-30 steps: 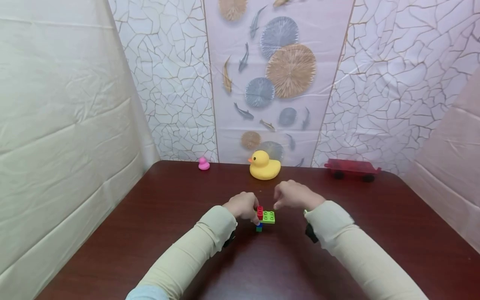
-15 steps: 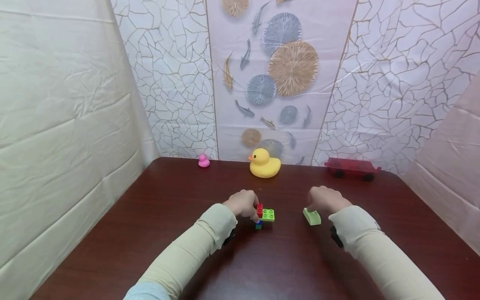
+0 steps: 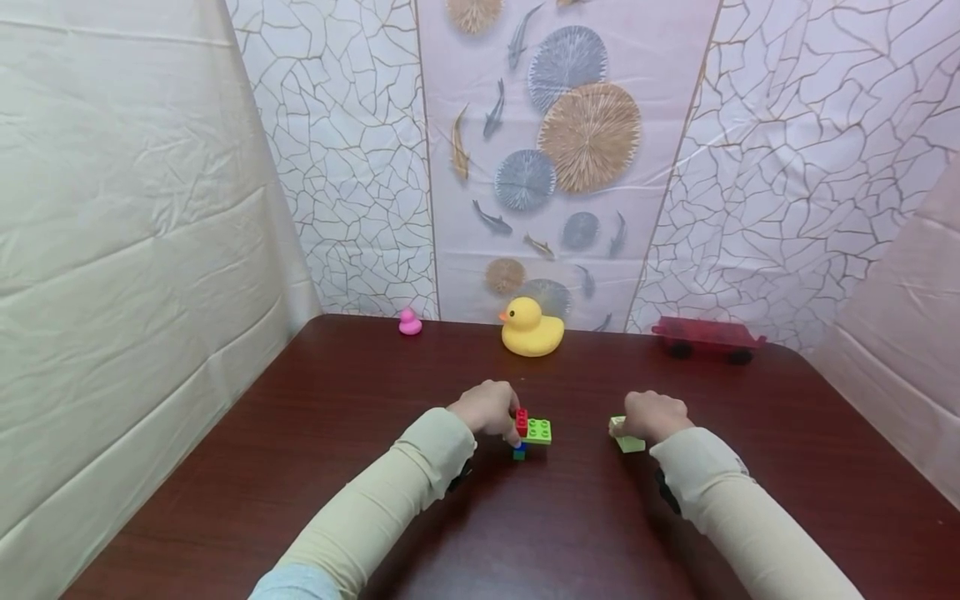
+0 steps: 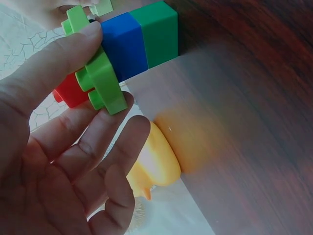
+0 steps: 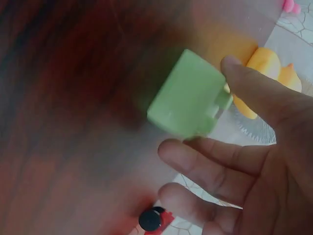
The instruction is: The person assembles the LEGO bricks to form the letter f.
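Note:
My left hand [image 3: 486,408] pinches a stack of toy building bricks just above the table. The stack has a red brick [image 3: 521,419] on top, a lime plate [image 3: 539,430] jutting to the right, a blue brick [image 4: 124,46] below it and a dark green brick [image 4: 156,34] at the bottom. In the left wrist view the thumb lies across the lime plate. Further right, my right hand [image 3: 655,415] holds a pale green toy brick [image 5: 188,95] between thumb and fingers, low over the table; the hand partly hides it in the head view.
A yellow rubber duck [image 3: 532,329] sits at the table's back middle. Towards the back left is a small pink duck [image 3: 409,322]. A red toy wagon [image 3: 708,333] with black wheels stands at the back right. Cloth hangs behind and beside the dark wooden table [image 3: 360,383].
My right hand has moved right, away from the stack, and lowered onto the pale green brick, which it now grips. The left hand and its stack stay in place.

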`<state>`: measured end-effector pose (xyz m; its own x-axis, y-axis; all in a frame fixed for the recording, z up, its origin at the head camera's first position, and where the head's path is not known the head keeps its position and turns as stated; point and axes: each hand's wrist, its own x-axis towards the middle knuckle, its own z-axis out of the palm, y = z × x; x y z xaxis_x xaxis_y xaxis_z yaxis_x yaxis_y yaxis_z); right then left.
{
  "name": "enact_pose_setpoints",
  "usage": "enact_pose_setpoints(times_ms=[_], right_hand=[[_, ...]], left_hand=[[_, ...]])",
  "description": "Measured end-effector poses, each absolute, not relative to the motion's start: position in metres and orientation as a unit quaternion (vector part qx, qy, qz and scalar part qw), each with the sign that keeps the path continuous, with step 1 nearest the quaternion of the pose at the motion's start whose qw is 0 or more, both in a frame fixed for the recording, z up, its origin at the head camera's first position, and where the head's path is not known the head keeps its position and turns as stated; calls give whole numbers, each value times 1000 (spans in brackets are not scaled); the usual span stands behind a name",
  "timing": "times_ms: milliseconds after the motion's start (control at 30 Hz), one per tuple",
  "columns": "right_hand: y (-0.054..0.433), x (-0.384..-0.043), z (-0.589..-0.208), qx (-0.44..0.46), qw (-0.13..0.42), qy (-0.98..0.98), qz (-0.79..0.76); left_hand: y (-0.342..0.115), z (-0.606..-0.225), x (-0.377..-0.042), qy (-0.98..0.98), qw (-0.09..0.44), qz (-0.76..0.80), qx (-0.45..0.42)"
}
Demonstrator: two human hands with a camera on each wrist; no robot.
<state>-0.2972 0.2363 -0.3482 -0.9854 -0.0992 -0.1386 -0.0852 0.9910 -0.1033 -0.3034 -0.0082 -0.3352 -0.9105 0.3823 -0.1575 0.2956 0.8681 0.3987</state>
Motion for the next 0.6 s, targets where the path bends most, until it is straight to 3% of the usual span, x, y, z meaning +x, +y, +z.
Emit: enact_pose_setpoints(times_ms=[433, 600], right_hand=[[223, -303, -344, -93, 9, 991, -92], [209, -301, -333, -129, 12, 984, -126]], left_hand=[[-8, -336, -304, 960, 117, 183, 178], [-7, -336, -305, 959, 120, 188, 175]])
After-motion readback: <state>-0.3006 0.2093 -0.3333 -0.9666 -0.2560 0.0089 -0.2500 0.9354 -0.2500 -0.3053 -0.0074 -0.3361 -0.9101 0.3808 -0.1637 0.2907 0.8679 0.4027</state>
